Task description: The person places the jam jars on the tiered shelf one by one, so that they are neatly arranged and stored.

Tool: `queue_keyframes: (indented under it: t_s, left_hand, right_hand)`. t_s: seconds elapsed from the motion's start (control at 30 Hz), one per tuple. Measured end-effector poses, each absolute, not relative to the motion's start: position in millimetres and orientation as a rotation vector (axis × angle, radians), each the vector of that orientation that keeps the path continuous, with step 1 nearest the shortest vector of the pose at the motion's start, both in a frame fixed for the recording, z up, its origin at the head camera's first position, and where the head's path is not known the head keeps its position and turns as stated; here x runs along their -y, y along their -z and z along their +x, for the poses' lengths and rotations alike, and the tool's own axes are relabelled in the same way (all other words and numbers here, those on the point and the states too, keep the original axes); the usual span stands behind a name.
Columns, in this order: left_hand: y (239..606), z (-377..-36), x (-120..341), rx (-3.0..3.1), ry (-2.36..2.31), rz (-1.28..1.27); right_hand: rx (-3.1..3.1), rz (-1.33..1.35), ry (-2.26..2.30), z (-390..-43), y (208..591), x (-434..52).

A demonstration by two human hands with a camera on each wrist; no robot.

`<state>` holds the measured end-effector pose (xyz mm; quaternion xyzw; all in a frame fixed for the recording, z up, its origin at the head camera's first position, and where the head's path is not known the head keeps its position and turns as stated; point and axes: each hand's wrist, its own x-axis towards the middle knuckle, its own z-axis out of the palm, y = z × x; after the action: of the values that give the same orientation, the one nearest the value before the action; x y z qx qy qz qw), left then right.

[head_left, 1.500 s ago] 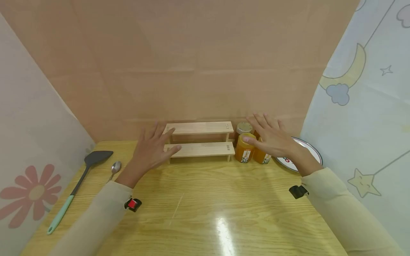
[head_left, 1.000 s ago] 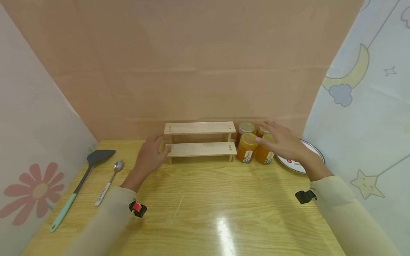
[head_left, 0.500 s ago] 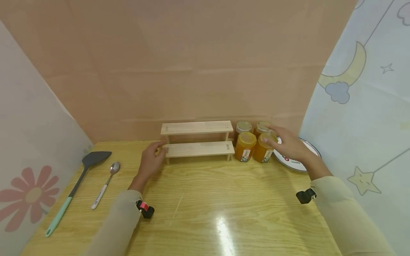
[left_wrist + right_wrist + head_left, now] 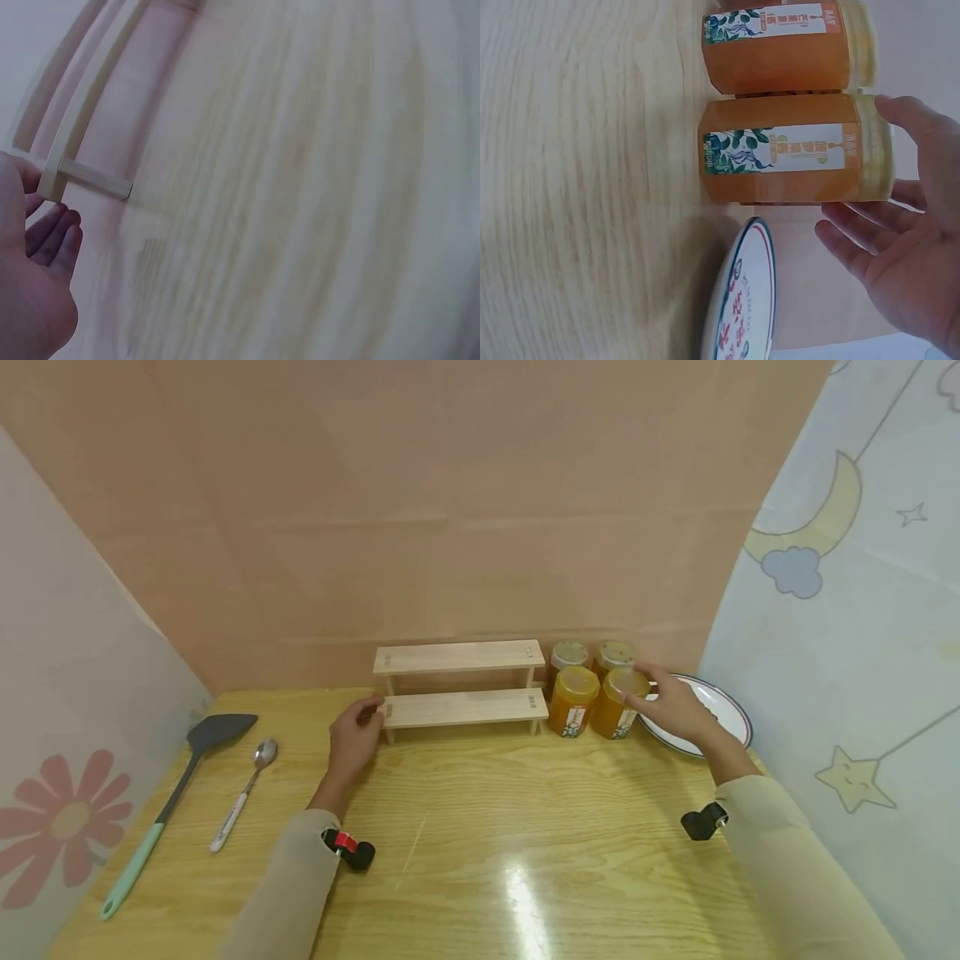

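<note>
A two-tier pale wooden shelf rack [image 4: 465, 708] stands against the back wall. My left hand [image 4: 354, 737] is at the left end of its lower board, fingers curled and pinching that end; in the left wrist view the hand [image 4: 37, 270] meets the board's end [image 4: 54, 176] just above a leg. Several amber jars with yellowish lids stand right of the rack. My right hand [image 4: 678, 706] holds the front right jar [image 4: 617, 714] by its lid. In the right wrist view the thumb of the hand [image 4: 922, 232] touches the lid of the labelled jar [image 4: 780, 150].
A white dark-rimmed plate [image 4: 731, 714] leans or lies right of the jars, partly behind my right hand. On the table's left lie a spatula [image 4: 176, 793] with a green handle and a spoon [image 4: 243, 797]. Patterned side walls [image 4: 847, 635] bound the table.
Both hands have lowered from above the rack and jars. The left closed onto the lower board's left end; the right settled on the front right jar's lid. The rack and jars stand unmoved.
</note>
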<state>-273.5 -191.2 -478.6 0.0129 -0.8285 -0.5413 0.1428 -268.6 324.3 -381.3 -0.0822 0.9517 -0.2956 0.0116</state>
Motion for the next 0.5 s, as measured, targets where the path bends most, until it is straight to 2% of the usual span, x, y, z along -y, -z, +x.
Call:
queue_keyframes:
  t_s: [0.23,0.5]
  left_hand:
    - [486,-272,200,2.307,1.713,0.127]
    - [492,-273,192,2.221,1.813,0.086]
  right_hand:
    - [-2.930,-0.185,1.006,-275,390,-318]
    - [-2.922,-0.134,1.136,-270,393,-321]
